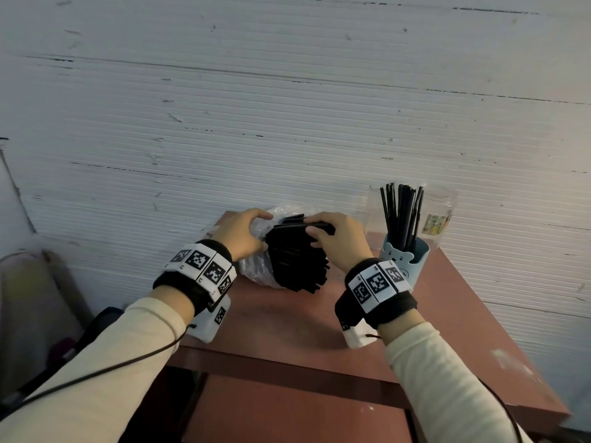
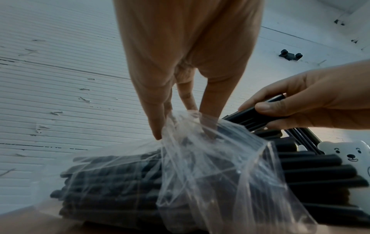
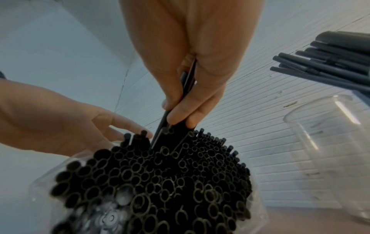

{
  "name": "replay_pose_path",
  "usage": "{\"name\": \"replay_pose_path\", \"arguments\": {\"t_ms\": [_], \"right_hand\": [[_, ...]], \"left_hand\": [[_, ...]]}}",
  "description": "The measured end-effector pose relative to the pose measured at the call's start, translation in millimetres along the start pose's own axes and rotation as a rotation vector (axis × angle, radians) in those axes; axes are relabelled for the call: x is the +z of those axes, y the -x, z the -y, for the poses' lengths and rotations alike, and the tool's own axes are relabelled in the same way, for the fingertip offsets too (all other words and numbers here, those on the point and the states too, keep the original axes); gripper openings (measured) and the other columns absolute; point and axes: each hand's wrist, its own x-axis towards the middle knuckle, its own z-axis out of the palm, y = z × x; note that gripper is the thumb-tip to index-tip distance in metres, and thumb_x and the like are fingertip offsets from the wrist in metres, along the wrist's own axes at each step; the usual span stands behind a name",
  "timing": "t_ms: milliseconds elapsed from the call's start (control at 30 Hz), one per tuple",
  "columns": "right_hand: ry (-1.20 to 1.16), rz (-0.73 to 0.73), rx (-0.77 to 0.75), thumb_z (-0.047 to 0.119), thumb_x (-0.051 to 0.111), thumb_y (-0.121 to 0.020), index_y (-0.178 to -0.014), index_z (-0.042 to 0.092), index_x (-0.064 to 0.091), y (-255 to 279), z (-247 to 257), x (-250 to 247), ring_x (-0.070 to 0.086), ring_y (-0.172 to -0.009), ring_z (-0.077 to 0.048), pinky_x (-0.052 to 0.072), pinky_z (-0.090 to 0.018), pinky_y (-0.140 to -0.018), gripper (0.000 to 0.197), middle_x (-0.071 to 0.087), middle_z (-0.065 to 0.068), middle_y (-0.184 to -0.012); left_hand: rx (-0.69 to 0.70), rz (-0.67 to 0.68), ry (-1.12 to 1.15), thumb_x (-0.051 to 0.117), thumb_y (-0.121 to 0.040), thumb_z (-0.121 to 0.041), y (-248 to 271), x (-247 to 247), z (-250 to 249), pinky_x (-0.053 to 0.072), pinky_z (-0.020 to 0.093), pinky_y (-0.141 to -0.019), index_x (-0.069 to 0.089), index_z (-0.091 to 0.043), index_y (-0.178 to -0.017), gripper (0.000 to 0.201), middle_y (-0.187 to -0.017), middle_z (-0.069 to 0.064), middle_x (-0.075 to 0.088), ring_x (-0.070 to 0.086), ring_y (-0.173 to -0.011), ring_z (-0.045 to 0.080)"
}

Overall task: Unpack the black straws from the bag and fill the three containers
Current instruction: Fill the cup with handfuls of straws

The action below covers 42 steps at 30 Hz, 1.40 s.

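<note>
A clear plastic bag (image 1: pixel 256 266) (image 2: pixel 210 166) packed with black straws (image 1: pixel 294 260) (image 3: pixel 160 182) lies on the red-brown table (image 1: pixel 287 324). My left hand (image 1: pixel 243 235) (image 2: pixel 180 123) pinches the bag's plastic at its top. My right hand (image 1: pixel 332 238) (image 3: pixel 180 114) grips a small bunch of straws (image 2: pixel 252 117) at the top of the bundle, partly drawn out of the open end. A blue bear cup (image 1: pixel 399 260) (image 2: pixel 344 155) to the right holds several upright straws (image 1: pixel 399 212). Two clear containers (image 1: pixel 377 212) (image 1: pixel 441 212) (image 3: pixel 328 150) stand behind it.
A white ribbed wall (image 1: pixel 287 107) rises directly behind the table. The table's front edge (image 1: pixel 287 362) lies below my wrists. Dark clutter (image 1: pixel 48 298) sits low at the left, off the table.
</note>
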Motion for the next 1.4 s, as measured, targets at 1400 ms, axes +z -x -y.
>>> {"name": "replay_pose_path", "arguments": {"t_ms": [1400], "right_hand": [[0.101, 0.037, -0.111, 0.009, 0.067, -0.088, -0.105, 0.019, 0.071, 21.8, -4.9, -81.2, 0.067, -0.089, -0.008, 0.050, -0.017, -0.084, 0.020, 0.071, 0.003, -0.103]], "left_hand": [[0.337, 0.192, -0.398, 0.065, -0.082, -0.023, -46.2, 53.2, -86.4, 0.039, 0.027, -0.068, 0.054, -0.021, -0.084, 0.011, -0.079, -0.002, 0.059, 0.060, -0.081, 0.023]]}}
